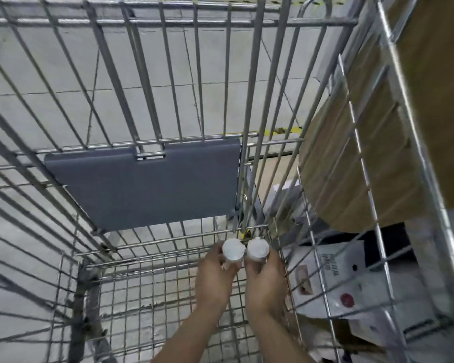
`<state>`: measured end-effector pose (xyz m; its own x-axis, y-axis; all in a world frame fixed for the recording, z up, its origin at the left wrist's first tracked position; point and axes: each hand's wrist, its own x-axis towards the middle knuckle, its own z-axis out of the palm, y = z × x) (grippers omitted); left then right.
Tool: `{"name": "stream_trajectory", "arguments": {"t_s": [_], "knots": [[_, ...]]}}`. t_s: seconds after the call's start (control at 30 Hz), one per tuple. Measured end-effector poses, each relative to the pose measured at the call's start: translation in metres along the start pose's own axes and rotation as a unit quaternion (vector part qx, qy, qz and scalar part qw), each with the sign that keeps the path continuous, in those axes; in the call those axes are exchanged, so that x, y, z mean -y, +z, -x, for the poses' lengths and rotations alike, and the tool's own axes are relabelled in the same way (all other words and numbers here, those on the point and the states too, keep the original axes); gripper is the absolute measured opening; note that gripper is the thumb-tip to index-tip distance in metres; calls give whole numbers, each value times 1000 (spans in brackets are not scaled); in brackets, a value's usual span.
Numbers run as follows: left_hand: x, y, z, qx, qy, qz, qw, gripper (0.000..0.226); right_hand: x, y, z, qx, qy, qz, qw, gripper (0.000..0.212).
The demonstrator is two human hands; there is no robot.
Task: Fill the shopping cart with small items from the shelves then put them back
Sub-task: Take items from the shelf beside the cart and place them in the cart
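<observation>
low inside the wire cart [168, 297], near its right corner, left hand [215, 273] and right hand [266, 277] each grip a round white-capped bottle [233, 249], fingers curled round them, caps touching.

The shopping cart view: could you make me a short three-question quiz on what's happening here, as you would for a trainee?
1. True or false: each hand grips its own white-capped container.
2. Where in the shopping cart are the hands? A) far end of the basket, low over the wire floor B) outside it C) on the handle
3. Fill in: the grey flap hangs on the cart's far ____ wall.

Key: 1 true, the left hand holds the left container and the right hand the right container; 2 A; 3 wire.
</observation>
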<state>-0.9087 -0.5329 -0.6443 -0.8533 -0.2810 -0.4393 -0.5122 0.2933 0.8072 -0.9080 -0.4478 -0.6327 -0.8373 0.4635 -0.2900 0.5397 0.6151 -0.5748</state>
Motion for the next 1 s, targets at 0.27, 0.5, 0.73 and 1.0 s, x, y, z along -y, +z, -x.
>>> {"name": "stream_trajectory", "arguments": {"t_s": [0.27, 0.5, 0.73, 1.0], "knots": [[2, 3, -1, -3, -15, 30, 999, 35, 3, 9, -5, -28, -1, -29, 999, 54], [-3, 4, 0, 9, -20, 78, 997, 37, -13, 9, 4, -11, -9, -42, 999, 60], [17, -33, 46, 74, -141, 31, 987, 34, -37, -29, 50, 103, -14, 57, 993, 40], [19, -113, 187, 147, -110, -174, 968, 29, -34, -118, 150, 238, -114, 97, 960, 21]]}}
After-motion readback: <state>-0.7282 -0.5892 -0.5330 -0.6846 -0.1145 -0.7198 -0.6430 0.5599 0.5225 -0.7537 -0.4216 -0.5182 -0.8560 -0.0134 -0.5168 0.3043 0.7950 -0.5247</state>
